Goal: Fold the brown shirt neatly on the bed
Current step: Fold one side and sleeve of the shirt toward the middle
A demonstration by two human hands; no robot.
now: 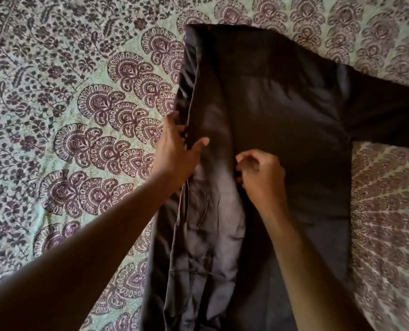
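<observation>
Brown shirt (282,115) cut off below, left hand (174,149) spread open, right hand (260,173) apparently pinching its fold.

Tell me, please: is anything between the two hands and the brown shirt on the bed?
Nothing visible. The left hand touches the folded left edge of the brown shirt, and the right hand pinches the cloth near its middle. Only the patterned bedspread lies around it.
</observation>
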